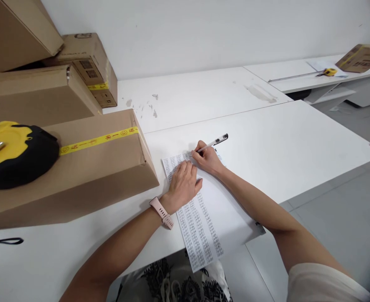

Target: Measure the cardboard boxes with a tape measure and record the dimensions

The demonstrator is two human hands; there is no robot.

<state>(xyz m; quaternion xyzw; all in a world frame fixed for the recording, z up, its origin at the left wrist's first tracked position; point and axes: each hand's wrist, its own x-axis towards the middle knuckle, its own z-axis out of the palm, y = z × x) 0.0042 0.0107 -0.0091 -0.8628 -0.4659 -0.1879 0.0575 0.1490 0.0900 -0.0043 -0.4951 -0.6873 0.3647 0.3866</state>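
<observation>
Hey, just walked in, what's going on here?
A person's right hand has a pen in its grip at the far end of some paper bearing columns of writing. The left hand rests on it. The paper's near end overhangs the white table; a cardboard box sits to the left.

From the person's head, one camera looks forward and down, close over a white, column-marked paper sheet (pixel 200 226), across the white flat table (pixel 285 147) toward a plain white wall (pixel 203 37).
</observation>
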